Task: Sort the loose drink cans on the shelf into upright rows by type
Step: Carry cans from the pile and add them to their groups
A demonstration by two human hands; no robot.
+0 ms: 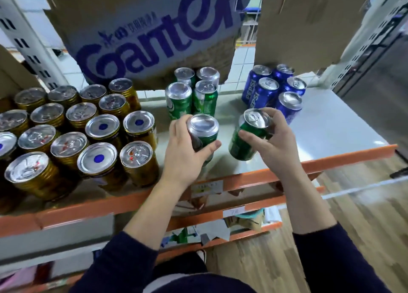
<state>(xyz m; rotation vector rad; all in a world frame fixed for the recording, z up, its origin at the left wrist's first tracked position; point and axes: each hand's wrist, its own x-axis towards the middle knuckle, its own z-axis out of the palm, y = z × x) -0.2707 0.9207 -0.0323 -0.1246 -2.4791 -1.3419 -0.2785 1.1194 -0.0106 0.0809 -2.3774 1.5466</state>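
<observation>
Left grip [185, 153] curls round one green can [205, 127] — right grip [273, 142] pinches a tilted green can [240, 147].

held cans [244, 141] green | Pepsi cans [263, 94] blue | ribbed cans [139, 162] gold | shelf edge [331, 160] orange

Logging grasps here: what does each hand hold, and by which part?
Left hand grips one green can round its side. Right hand holds a second green can near its top, thumb on its side.
</observation>
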